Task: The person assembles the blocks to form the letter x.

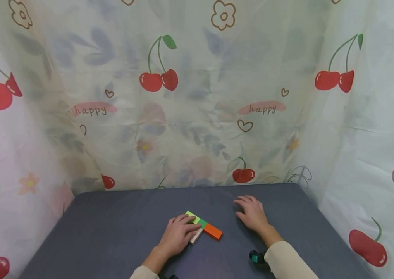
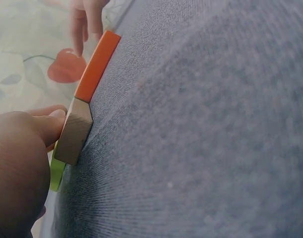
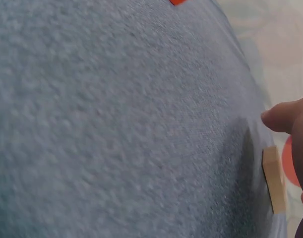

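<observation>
My left hand (image 1: 179, 234) rests over a small group of blocks on the dark table, its fingers lying across their tops. The group has a light green block (image 1: 192, 217), a green block (image 1: 202, 223), an orange block (image 1: 213, 231) and a pale wooden block (image 1: 196, 236). In the left wrist view the thumb touches the upper edge of the wooden block (image 2: 75, 131). My right hand (image 1: 252, 215) hovers at the right with loosely bent fingers, holding nothing. In the right wrist view a plain wooden block (image 3: 274, 181) lies near that hand; it is hidden in the head view.
The table (image 1: 113, 232) has a dark grey-blue cloth top. A curtain (image 1: 197, 128) printed with cherries, hearts and flowers surrounds its back and sides. A black wrist strap (image 1: 257, 257) with a teal part sits at the right sleeve.
</observation>
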